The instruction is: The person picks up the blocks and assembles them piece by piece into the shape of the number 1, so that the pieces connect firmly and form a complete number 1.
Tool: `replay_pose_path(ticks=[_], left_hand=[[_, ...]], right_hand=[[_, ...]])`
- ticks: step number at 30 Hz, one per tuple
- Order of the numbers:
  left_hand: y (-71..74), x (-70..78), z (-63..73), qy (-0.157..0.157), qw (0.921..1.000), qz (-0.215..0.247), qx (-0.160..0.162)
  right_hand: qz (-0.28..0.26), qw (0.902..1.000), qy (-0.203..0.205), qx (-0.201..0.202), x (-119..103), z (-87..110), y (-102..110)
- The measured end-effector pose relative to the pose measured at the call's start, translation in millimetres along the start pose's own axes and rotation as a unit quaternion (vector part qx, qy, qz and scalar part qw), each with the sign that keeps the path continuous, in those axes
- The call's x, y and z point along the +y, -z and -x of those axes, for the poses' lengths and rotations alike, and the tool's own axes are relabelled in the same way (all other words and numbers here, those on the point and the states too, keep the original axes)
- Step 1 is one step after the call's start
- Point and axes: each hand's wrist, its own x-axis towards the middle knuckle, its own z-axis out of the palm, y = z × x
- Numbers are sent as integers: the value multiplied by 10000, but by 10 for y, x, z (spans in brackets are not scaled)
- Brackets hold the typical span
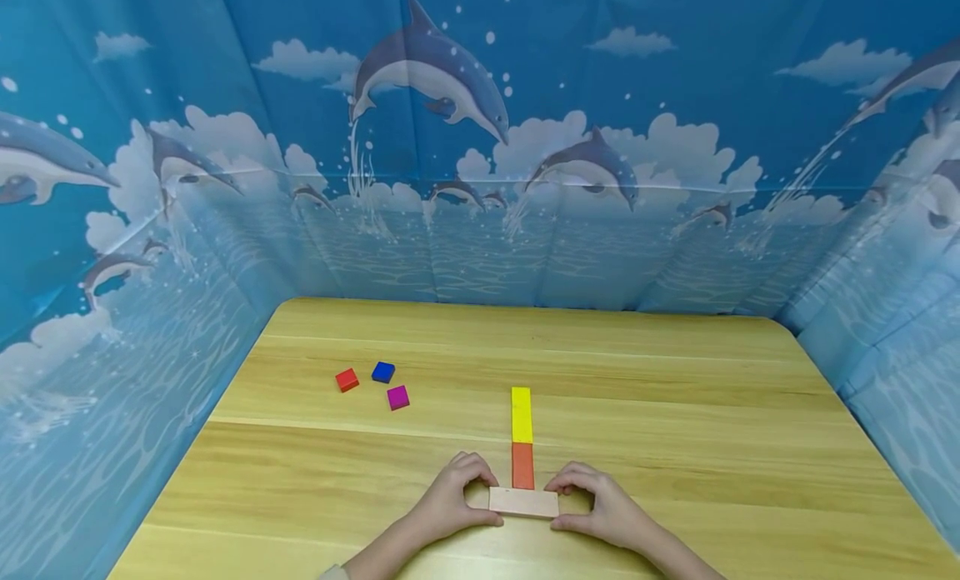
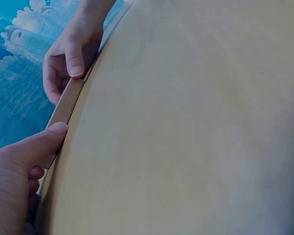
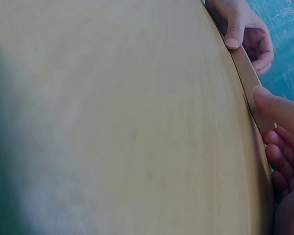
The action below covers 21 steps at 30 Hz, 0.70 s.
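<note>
A plain wooden block lies crosswise on the table in the head view. My left hand pinches its left end between thumb and fingers, and my right hand pinches the right end the same way. Directly beyond the block's middle lies an orange block, which looks to touch it. A yellow block continues the line away from me, end to end with the orange one. Both wrist views show the thumbs on the near side of the wooden block, with some fingers partly hidden behind it.
Farther left on the wooden table sit three small square blocks: a red one, a blue one and a magenta one. A blue curtain printed with dolphins surrounds the table's back and sides.
</note>
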Motion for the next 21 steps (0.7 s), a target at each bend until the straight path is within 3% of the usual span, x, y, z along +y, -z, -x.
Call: replay_pose_path(ticks=[8, 12, 16, 21], left_hand=[[54, -2, 9, 48, 9998, 22, -190], [179, 112, 23, 343, 9978, 566, -55], [389, 243, 19, 534, 9918, 953, 658], [587, -51, 40, 833, 9776, 523, 1863]], right_hand=[[-61, 10000, 30, -6, 26, 7, -18], [-46, 10000, -3, -11, 14, 4, -21], [-30, 10000, -92, -11, 4, 5, -10], [-44, 9997, -232, -33, 31, 21, -9]])
